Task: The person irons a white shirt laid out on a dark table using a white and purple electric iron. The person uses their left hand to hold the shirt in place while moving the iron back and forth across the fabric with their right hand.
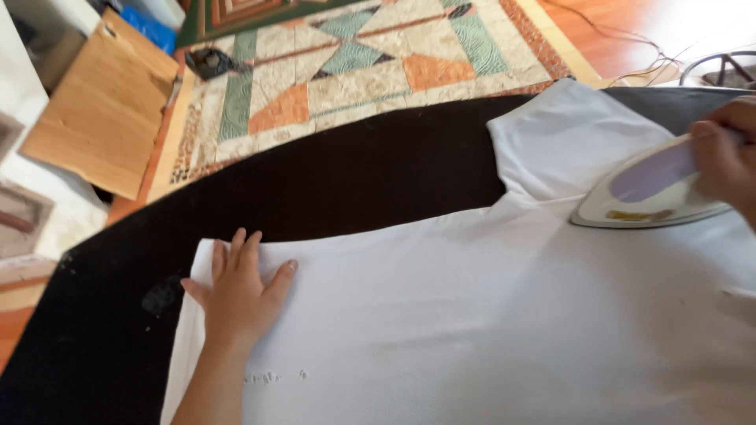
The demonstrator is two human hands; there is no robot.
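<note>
Bright daylight from the upper right, blown-out glare on the floor [677,31], soft motion blur throughout.

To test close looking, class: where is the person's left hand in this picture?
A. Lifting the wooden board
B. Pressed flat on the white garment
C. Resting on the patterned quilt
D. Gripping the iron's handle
B: the left hand lies palm down with fingers spread on the white garment, near its edge, while the right hand holds the iron.
</note>
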